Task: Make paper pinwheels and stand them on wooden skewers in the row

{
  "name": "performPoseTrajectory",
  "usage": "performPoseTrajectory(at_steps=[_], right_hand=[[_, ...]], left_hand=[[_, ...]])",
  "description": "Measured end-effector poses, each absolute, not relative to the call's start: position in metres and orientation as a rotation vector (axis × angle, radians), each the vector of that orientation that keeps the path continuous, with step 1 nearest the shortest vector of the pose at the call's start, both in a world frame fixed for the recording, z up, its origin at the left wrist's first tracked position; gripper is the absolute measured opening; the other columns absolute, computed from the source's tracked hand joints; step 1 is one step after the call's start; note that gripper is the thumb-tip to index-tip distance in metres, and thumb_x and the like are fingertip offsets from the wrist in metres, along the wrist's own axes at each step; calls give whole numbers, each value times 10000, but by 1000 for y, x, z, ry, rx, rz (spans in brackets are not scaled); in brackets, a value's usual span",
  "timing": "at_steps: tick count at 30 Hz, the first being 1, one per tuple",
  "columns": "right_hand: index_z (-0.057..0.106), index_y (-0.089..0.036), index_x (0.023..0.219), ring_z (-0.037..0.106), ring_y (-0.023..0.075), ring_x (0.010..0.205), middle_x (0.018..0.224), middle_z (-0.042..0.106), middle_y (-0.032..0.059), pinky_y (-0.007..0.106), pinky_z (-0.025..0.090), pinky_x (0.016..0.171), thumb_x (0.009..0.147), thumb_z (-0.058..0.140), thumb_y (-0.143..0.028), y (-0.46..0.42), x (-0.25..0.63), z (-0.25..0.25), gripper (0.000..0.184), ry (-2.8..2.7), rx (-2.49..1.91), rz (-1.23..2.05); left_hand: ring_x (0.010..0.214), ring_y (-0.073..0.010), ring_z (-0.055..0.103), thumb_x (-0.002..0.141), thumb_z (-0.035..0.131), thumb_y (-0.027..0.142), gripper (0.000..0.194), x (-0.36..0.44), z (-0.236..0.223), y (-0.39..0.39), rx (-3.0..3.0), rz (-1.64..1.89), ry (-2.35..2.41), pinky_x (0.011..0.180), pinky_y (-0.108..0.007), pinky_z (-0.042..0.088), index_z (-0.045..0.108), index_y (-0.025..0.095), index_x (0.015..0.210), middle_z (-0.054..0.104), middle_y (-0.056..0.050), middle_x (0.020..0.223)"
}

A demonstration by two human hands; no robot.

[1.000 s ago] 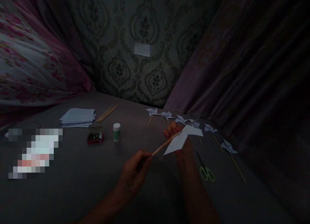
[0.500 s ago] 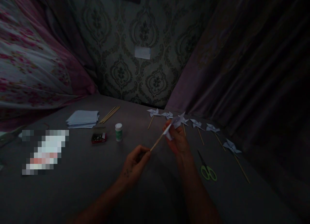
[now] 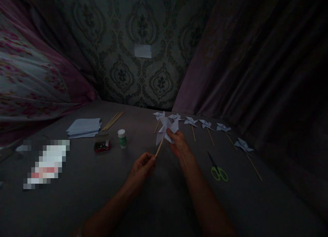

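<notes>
- White paper pinwheel [image 3: 165,123] is up in the air between both hands, blades folded and sitting at the top end of a wooden stick [image 3: 159,148], so this one looks nearly done to me.
- Can't tell if the middle is properly fixed, since the right thumb covers that bit.
- Left hand [image 3: 143,165] is pinching the stick near its lower end; right hand [image 3: 180,144] is gripping the paper from the right side, thumb on the front. The two hands are near each other but not touching.
- Six other pinwheels [image 3: 205,124] lie in a curved row past the right hand, all on sticks, so I'd count those as finished.
- What's left, I'd guess: a paper stack [image 3: 84,128] and some spare sticks [image 3: 112,121] over on the left, unused.
- Red box [image 3: 101,146] of small bits and a white-capped bottle [image 3: 122,139] stand beyond the left hand; green-handled scissors [image 3: 218,172] lie right of the right arm.
</notes>
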State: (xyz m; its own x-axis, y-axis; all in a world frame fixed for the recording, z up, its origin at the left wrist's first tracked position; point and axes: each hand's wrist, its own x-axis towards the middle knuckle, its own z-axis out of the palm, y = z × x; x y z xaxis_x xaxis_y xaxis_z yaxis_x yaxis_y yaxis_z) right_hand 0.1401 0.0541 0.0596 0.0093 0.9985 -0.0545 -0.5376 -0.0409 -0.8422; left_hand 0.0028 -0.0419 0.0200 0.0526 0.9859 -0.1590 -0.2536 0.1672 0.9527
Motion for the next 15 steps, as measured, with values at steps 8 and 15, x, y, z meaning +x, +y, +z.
performPoseTrajectory(at_steps=[8, 15], right_hand=[[643, -165, 716, 635, 142, 642, 670, 690, 3, 250, 501, 628, 637, 781, -272, 68, 141, 27, 192, -720, -1179, 1535], [616, -175, 652, 530, 135, 522, 571, 593, 31, 239, 372, 480, 822, 382, -707, 77, 170, 20, 606, -975, -1489, 1520]], left_hand=[[461, -77, 526, 636, 730, 491, 401, 4, 13, -35, 872, 1012, 1182, 432, -179, 380, 592, 133, 756, 602, -1, 597], [420, -88, 537, 777, 611, 325, 202, 0, 24, -38, 928, 852, 1363, 392, -190, 383, 601, 124, 769, 618, -7, 591]])
